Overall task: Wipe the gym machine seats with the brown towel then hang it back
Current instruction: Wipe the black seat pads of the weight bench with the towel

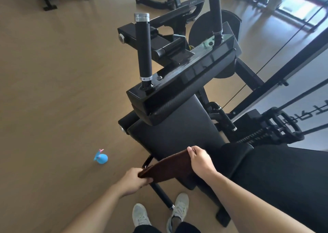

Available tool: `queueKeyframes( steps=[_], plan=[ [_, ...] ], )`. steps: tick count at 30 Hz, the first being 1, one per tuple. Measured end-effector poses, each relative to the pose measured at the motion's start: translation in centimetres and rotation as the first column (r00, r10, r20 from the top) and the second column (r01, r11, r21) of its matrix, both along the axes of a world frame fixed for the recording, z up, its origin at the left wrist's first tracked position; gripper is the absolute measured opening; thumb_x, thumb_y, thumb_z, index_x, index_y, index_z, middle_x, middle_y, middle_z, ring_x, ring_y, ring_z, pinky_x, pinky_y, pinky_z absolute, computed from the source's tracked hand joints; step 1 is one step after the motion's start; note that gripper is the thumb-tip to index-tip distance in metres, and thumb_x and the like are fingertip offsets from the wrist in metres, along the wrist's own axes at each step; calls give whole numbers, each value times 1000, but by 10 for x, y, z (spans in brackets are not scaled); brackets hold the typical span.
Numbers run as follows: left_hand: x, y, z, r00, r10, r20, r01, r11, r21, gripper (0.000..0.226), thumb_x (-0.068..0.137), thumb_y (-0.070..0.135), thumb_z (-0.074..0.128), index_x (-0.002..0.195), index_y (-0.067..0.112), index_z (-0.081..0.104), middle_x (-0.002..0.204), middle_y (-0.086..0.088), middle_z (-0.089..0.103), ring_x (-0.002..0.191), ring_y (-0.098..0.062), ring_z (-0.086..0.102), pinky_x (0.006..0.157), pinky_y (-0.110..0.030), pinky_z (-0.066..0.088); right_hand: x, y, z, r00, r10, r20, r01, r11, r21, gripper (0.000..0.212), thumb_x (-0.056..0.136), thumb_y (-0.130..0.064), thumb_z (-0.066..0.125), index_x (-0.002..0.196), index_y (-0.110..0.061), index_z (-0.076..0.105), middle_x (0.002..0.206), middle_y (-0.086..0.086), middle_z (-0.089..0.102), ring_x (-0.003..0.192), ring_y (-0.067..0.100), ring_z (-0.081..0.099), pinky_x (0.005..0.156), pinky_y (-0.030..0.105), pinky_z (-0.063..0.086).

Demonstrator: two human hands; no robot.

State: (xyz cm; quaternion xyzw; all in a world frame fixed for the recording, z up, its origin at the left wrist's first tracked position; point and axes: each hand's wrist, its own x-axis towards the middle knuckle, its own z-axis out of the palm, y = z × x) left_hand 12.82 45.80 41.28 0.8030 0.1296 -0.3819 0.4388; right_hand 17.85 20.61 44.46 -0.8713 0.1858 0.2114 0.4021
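A brown towel (168,167) is stretched between both hands over the near end of a black padded machine seat (177,131). My left hand (134,179) pinches the towel's lower left end beside the seat edge. My right hand (200,159) grips the upper right end, resting over the seat's near right part. The towel lies folded into a band and touches the pad. Above the seat sits a black padded block (177,89) with two upright black handles (144,50).
A black padded bench (275,179) extends right of the seat. The machine's frame, cables and spring (257,135) stand at the right. A small blue toy (101,158) lies on the wooden floor at the left. My shoes (159,213) stand at the seat's foot. More machines stand farther back.
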Motion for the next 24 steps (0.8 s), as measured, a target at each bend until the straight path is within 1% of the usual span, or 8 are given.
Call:
queueKeyframes(
  steps=[3,6,9,12,14,18,22,24],
  plan=[
    [-1,-4,-8,1000,6,2,-6,1000,1,24,84,41,72,79,19,65,77,3,71,70,-9,64,66,-25,48,-6,-19,-14,994,-45,-96,39,997,-60,41,105,-36,44,86,-3,61,72,0,58,64,14,53,56,28,39],
    [6,-7,-19,994,91,61,-91,996,8,30,77,47,73,75,19,60,68,7,64,68,-11,58,69,-33,48,-5,-33,-27,976,-36,-213,9,992,-128,39,105,-35,46,83,-8,63,76,1,62,68,15,57,59,30,41],
    [21,-9,-29,975,167,146,-166,986,-24,26,67,49,75,73,25,66,62,8,66,63,-12,60,72,-39,53,6,-38,-40,964,-62,-259,39,995,-96,36,104,-35,48,96,-8,72,94,7,73,85,22,67,75,33,51],
    [54,-11,-18,919,260,296,-270,963,-9,12,81,27,78,79,20,68,71,8,67,68,-9,60,69,-30,46,33,-24,-45,976,-142,-166,145,989,9,34,102,-40,50,98,-15,73,96,7,75,92,25,69,87,40,55],
    [81,-11,-10,838,245,489,-331,938,98,17,86,28,73,99,21,65,92,8,69,86,-11,62,77,-26,45,60,-10,-50,985,-171,-25,171,985,1,36,102,-44,48,120,-21,69,114,2,71,111,24,63,100,42,48],
    [109,-27,-26,629,-24,777,-257,937,237,52,88,21,69,136,16,50,137,1,51,126,-14,45,109,-27,33,84,22,-74,976,-135,171,156,981,-119,58,103,-41,44,157,-29,25,158,-4,33,145,21,23,118,39,20],
    [104,-51,-107,768,-394,505,146,875,461,57,99,26,51,153,25,33,164,-2,22,152,-18,14,122,-33,12,45,45,-144,995,-61,82,67,995,-71,59,105,-30,41,159,-32,17,166,-9,18,152,12,9,121,33,12],
    [108,-48,-148,758,-505,412,196,779,595,60,100,41,37,156,27,20,167,-1,11,154,-19,2,125,-40,4,34,51,-180,999,13,44,-13,1000,-2,58,107,-31,38,160,-33,14,167,-11,10,153,9,3,123,29,7]
  ],
)
